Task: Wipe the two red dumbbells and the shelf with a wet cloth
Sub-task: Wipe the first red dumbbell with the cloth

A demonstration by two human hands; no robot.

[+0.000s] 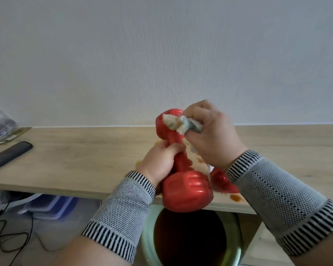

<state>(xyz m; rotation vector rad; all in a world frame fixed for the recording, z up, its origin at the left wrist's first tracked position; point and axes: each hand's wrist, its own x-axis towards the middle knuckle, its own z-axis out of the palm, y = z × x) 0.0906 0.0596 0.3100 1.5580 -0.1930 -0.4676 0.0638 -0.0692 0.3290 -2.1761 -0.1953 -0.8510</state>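
- Pale textured wall [161,54] fills the background, and a light wooden shelf [85,154] runs across beneath it.
- Left hand [160,162] is wrapped tight around the handle of a red dumbbell [181,169], which is held tilted above the shelf's front edge, lower head toward the camera.
- Right hand [210,131] is clenched on a bunched, damp-looking cloth [181,124], pressing it against the dumbbell's upper head.
- Second red dumbbell [222,181] lies on the shelf, just behind the right wrist and mostly hidden.
- Orange stains [235,198] dot the wood near the shelf's front edge.
- Pale green basin [235,252] of dark water sits below the shelf, under the hands.
- Far left: a black remote [8,156] on the shelf, black cables [12,237] on the floor.
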